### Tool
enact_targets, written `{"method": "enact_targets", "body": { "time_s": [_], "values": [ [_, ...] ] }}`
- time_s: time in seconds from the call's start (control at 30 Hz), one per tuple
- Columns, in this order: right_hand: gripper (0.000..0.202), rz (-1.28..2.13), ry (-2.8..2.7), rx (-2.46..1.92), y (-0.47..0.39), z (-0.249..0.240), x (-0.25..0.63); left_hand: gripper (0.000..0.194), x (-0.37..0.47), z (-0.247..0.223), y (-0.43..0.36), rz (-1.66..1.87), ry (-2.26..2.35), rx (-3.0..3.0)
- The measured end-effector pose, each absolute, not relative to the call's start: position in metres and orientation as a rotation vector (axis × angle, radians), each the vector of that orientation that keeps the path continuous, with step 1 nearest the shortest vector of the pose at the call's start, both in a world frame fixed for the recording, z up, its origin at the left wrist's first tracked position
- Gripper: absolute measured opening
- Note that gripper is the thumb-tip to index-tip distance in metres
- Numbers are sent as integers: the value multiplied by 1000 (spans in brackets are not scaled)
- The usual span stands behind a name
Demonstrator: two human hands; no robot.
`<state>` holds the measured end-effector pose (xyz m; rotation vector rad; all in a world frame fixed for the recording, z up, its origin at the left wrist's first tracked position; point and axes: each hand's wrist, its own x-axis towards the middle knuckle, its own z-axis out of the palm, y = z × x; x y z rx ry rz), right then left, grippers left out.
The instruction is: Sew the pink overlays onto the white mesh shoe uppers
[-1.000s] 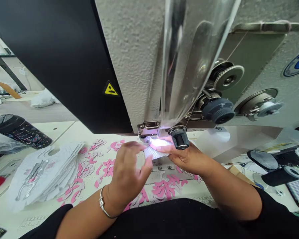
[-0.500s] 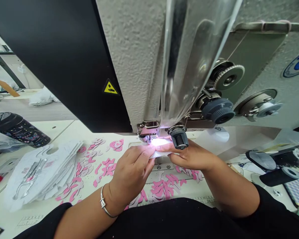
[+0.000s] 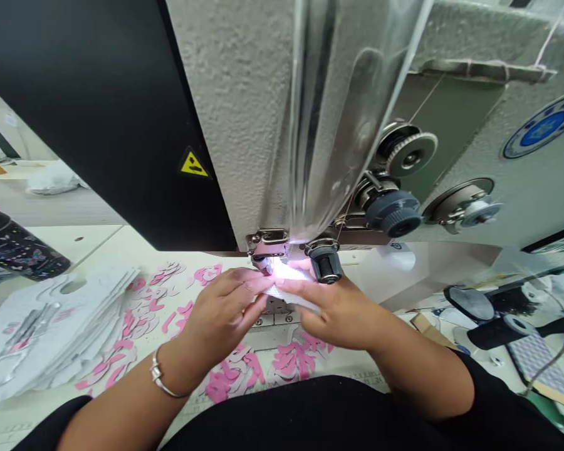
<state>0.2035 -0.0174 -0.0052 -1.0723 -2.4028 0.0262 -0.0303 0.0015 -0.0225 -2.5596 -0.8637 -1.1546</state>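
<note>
Under the lit presser foot (image 3: 261, 262) of a sewing machine lies a small white textured fabric piece (image 3: 289, 295). My left hand (image 3: 223, 307) pinches its left edge, thumb and fingers close to the foot. From the right, my right hand (image 3: 341, 313) holds the same piece, its index finger stretched over the top and its thumb bent near the lower edge. The fingertips of both hands almost meet beside the foot. Glare from the machine lamp and the black knob (image 3: 326, 263) hide part of the fabric and the needle area.
Pink and white scraps (image 3: 294, 360) litter the table around the hands. A stack of white cut pieces (image 3: 75, 326) lies left, with a dark patterned bottle (image 3: 23, 247) behind it. The machine head (image 3: 235, 125) looms above. A black thread spool (image 3: 501, 332) lies right.
My view has shifted slightly right, so the machine appears farther left. The fabric has turned a little under the foot, and more of it shows below my right index finger.
</note>
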Motion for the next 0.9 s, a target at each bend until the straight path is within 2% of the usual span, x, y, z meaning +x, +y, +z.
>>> {"method": "enact_targets", "body": {
  "time_s": [0.23, 0.47, 0.7, 0.9],
  "values": [
    [51, -143, -2361, -1111, -32, -16, 191, 34, -43, -27, 14, -1239, -821, -2648],
    [47, -163, -2337, -1131, -28, -20, 190, 31, -40, -28, 12, -1302, -862, -2645],
    [29, -181, -2163, -1128, -11, -37, 183, 18, -38, -36, 20, -1412, -1061, -2647],
    [25, -229, -2140, -1122, -5, -41, 182, 10, -33, -35, 21, -1513, -1307, -2633]
  ]
}}
